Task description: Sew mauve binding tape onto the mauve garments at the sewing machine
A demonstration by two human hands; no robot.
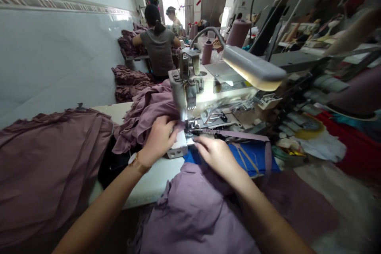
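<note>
A sewing machine (205,91) stands in front of me, its lit needle area between my hands. Left of the needles, my left hand (159,137) has its fingers closed on mauve fabric (153,105), which bunches behind the hand. My right hand (212,151) is closed just in front of the presser foot (190,127), fingertips together at a small pale edge; what they pinch is too small to make out. More mauve cloth (190,206) hangs below over my lap. A narrow mauve strip (248,135) runs from the right to the foot.
Folded mauve pieces (56,158) lie on the left. A lamp (254,65) overhangs the machine; thread cones (207,52) stand behind it. Blue material (253,156) covers the right front. Ahead, a person in a grey top (157,49) sits beside cloth piles, with another person beyond.
</note>
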